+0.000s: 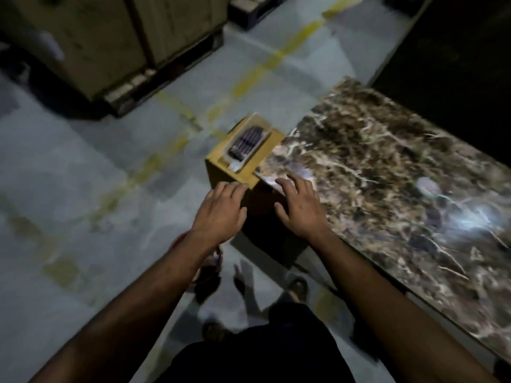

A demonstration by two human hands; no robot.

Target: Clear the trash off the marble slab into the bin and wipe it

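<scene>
My legs: I stand on the grey floor (pixel 83 167) in dark clothes; my feet show blurred below my arms.
Red thing: under my left forearm, something red and round (pixel 208 268) is low near the floor; I cannot tell what it is.
My left hand: my left hand (pixel 221 210) is over the near left corner of the cardboard box (pixel 221 172), fingers spread and nearly straight, holding nothing; the tips seem to touch the box flap, but the blur does not let me be sure.
My right hand: my right hand (pixel 300 204) lies flat, fingers straight and apart, at the near left corner of the marble slab (pixel 387 161), holding nothing.
Cardboard box: it stands on the floor, touching the left end of the slab, its top open.
Tray in box: a pale tray with dark ribbed pieces (pixel 247 142) lies in the open top.
Trash on slab: a small round pale thing (pixel 427 186) lies on the slab, well to the right of my right hand.
Far side: yellow lines (pixel 276 56) cross the floor, and large brown crates (pixel 110 42) stand behind.
</scene>
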